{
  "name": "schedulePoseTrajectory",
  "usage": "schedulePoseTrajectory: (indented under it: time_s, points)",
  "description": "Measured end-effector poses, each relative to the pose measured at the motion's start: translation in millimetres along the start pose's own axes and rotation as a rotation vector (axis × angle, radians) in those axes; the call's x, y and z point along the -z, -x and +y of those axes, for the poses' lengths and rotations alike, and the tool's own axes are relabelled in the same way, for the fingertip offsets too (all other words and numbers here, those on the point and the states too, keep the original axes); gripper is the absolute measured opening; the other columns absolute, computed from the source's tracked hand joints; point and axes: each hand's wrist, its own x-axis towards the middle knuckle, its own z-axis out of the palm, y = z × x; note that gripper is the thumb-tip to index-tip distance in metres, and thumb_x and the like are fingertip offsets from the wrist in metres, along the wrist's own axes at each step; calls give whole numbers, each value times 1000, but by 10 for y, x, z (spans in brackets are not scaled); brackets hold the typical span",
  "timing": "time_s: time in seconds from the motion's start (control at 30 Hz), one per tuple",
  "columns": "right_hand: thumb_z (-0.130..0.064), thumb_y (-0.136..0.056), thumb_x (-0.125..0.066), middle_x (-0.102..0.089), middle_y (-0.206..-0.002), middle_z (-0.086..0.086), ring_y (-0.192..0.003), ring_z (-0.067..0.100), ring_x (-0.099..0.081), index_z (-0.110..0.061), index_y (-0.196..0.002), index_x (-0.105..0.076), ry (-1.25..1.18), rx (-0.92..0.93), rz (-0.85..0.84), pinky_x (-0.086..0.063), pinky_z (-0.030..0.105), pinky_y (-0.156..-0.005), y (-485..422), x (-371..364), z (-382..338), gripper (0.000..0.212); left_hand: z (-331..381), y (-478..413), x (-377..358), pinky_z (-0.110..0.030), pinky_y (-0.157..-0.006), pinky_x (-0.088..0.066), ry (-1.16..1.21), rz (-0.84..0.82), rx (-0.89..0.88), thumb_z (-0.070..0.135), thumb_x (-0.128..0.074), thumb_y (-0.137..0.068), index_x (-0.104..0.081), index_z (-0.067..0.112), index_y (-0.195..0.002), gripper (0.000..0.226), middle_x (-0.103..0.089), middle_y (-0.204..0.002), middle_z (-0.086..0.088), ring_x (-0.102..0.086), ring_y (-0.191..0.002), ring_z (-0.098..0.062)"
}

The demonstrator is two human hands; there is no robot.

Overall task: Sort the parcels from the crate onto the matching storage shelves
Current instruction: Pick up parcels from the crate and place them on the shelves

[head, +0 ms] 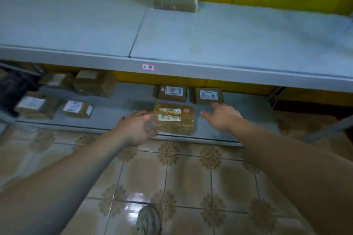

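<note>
The parcel [174,118] lies flat at the front edge of the lower shelf [122,105], label up, which I judge is so it reads at a glance. My left hand [136,128] sits at its left edge, fingers loosely straight; blur hides any contact. My right hand [222,116] hovers just right of it, fingers spread, holding nothing. Two boxes [172,92] stand behind it.

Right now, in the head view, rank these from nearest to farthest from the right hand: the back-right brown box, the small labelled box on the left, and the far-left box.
1. the back-right box, just beyond the right hand, at its fingertips.
2. the small labelled box, well to the left on the lower shelf.
3. the far-left box, at the shelf's left end, blurred.
</note>
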Motion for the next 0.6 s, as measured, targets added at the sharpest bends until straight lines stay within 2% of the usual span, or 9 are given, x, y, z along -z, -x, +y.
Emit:
schedulePoseTrajectory:
  time_s: [0.2, 0.3, 0.43, 0.6]
  points:
    - [-66, -96, -34, -44, -150, 11, -135, 33, -42, -19, -150, -35, 41, 171, 73, -36, 46, -110, 1141, 803, -483, 71, 205, 1499, 568, -43, -117, -22, 10, 61, 69, 54, -52, -93, -20, 31, -153, 72, -17, -161, 1, -18, -147, -21]
    - [-64, -96, -36, -45, -149, 9, -135, 32, -42, -20, -149, -35, 69, 249, 120, -34, 46, -110, 1695, 1169, -734, 69, 226, 2226, 861, -39, -117, -22, 8, 100, 89, 51, -52, -94, -23, 29, -153, 69, -18, -161, 2, -15, -148, -19]
    - [-64, -97, -34, -43, -150, 10, -135, 32, -42, -22, -151, -32, 126, 356, 163, -35, 46, -109, 2257, 1575, -1208, 68, -13, 2988, 1182, -38, -115, -27, 33, 169, 155, 52, -53, -93, -25, 30, -152, 68, -20, -160, 6, -19, -146, -18]
    - [-65, -96, -35, -42, -151, 10, -136, 32, -42, -22, -150, -34, 159, 471, 237, -34, 45, -110, 2641, 1846, -2120, 69, -587, 3665, 1543, -36, -115, -24, 62, 296, 236, 51, -52, -94, -25, 30, -152, 67, -21, -160, 6, -17, -147, -18]
